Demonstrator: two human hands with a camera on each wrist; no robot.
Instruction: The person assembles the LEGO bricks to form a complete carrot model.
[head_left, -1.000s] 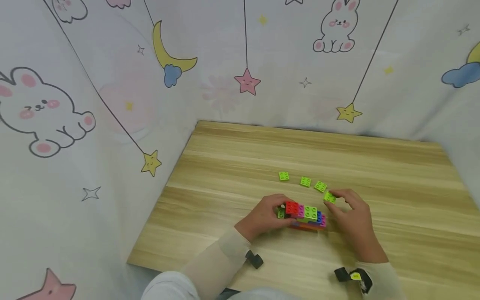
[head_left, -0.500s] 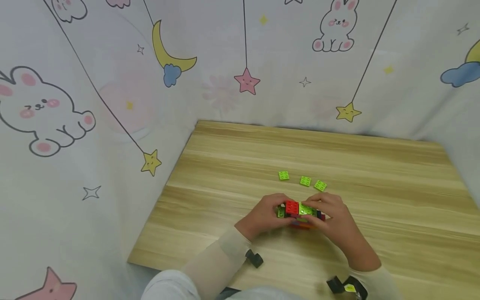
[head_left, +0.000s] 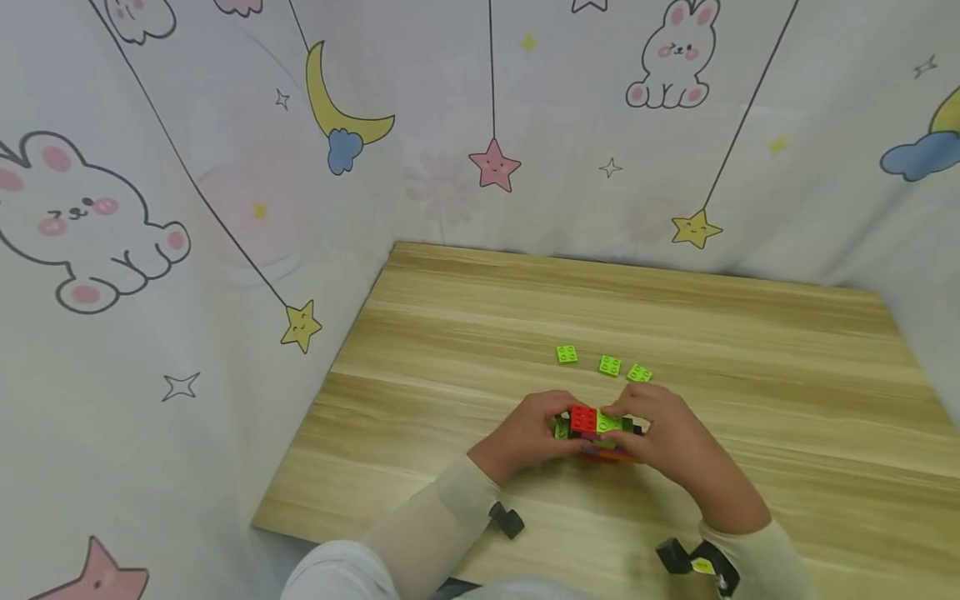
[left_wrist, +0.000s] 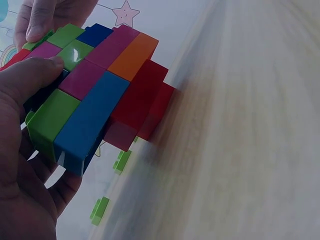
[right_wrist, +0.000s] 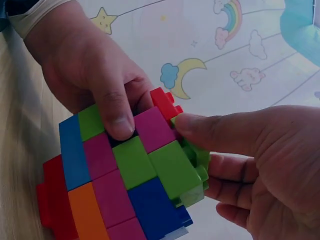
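A stepped build of toy bricks [left_wrist: 95,65], in red, orange, blue, pink and green, is held just over the wooden table. My left hand [head_left: 528,429] grips its left end, thumb on the near side and fingers round the far side. My right hand [head_left: 667,437] pinches a thin lime green brick [head_left: 609,421] at the build's top, beside the red brick [head_left: 583,419]. Whether the green brick is fully seated I cannot tell, as fingers partly cover it. In the right wrist view, the right thumb [right_wrist: 220,131] lies along the upper edge of the build.
Three loose lime green bricks, the left one [head_left: 566,354], the middle one [head_left: 610,365] and the right one [head_left: 640,373], lie beyond the hands on the wooden table [head_left: 450,333]. A white patterned curtain [head_left: 570,192] hangs behind the table's far edge.
The right hand has carried a lime green brick from beside the loose ones leftward onto the build's top. Since half a second ago it has barely moved. The left hand keeps its grip.
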